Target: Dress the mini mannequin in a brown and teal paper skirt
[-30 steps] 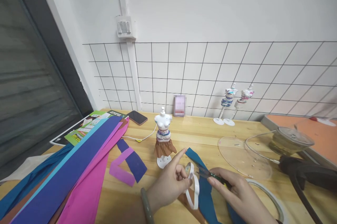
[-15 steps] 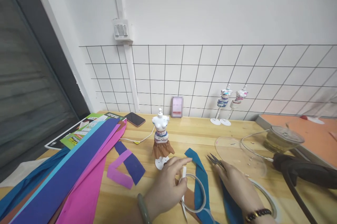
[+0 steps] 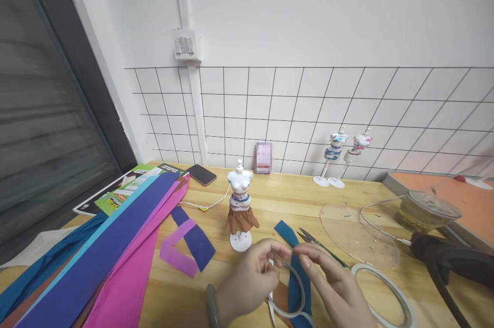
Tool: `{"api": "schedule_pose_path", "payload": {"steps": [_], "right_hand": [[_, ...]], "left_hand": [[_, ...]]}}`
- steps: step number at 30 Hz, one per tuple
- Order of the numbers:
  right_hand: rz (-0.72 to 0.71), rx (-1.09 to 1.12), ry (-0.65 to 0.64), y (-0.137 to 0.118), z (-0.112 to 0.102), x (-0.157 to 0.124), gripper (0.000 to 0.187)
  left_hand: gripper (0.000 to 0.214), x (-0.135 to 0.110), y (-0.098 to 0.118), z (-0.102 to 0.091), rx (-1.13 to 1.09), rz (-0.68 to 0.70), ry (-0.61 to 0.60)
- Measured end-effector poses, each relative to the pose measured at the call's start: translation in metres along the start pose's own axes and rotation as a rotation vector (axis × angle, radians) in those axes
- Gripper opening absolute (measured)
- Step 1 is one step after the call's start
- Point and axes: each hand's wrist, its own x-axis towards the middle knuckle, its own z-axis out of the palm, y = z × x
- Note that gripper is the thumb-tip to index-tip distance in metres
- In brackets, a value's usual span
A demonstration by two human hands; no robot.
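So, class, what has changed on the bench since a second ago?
The right hand laid the scissors down on the table and joined the left hand in pinching the white tape loop. The mannequin and paper strips stayed put.

Craft workshop: wooden bench (image 3: 293,199), paper strips (image 3: 116,246), mini mannequins (image 3: 240,204), scissors (image 3: 312,239), tape roll (image 3: 382,292).

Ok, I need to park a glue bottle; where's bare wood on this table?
Best is the bare table between the dressed mannequin and the two small mannequins. A smaller patch lies between the folded purple strip and the left hand. Crowded: paper strips on the left; clear disc and tape ring on the right.
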Motion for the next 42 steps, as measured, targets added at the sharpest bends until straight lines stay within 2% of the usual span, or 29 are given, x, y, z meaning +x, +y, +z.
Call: {"api": "schedule_pose_path", "payload": {"steps": [6, 10, 15, 19, 22, 25, 27, 28, 31, 34, 39, 42], "right_hand": [[-0.045, -0.002, 0.003, -0.004, 0.005, 0.000, 0.018], [-0.065, -0.032, -0.022, -0.003, 0.007, 0.000, 0.018], [-0.134, -0.016, -0.058, 0.000, 0.010, -0.003, 0.016], [-0.189, 0.038, -0.054, -0.002, 0.008, -0.006, 0.014], [-0.171, 0.075, -0.020, -0.004, 0.007, -0.006, 0.014], [-0.164, 0.122, -0.011, -0.005, 0.008, -0.003, 0.013], [-0.154, 0.171, -0.028, -0.004, 0.010, -0.002, 0.015], [-0.139, 0.195, -0.038, -0.004, 0.010, -0.001, 0.017], [-0.055, 0.233, -0.058, -0.002, 0.012, 0.000, 0.021], [0.017, 0.253, -0.057, 0.002, 0.012, -0.001, 0.022], [0.087, 0.272, -0.041, 0.009, 0.013, -0.001, 0.026], [0.119, 0.274, 0.001, 0.010, 0.013, -0.001, 0.024]], "left_hand": [[0.043, -0.003, 0.001, 0.002, 0.354, 0.118, 0.043], [0.040, -0.004, 0.007, 0.003, 0.449, 0.124, 0.033], [0.029, -0.005, 0.009, 0.007, 0.503, 0.144, 0.098], [0.019, -0.007, 0.007, 0.005, 0.591, 0.186, 0.317], [0.013, -0.006, 0.011, -0.005, 0.778, 0.372, 0.561], [0.020, 0.000, 0.020, -0.020, 0.905, 0.668, 0.844], [0.033, 0.007, 0.025, -0.029, 0.944, 0.736, 0.985], [0.040, 0.011, 0.027, -0.032, 0.966, 0.708, 1.030], [0.060, 0.024, 0.029, -0.036, 1.008, 0.571, 1.042], [0.068, 0.035, 0.028, -0.035, 0.973, 0.466, 1.035], [0.055, 0.042, 0.031, -0.039, 0.761, 0.375, 1.005], [0.054, 0.040, 0.040, -0.044, 0.483, 0.336, 0.850]]}}
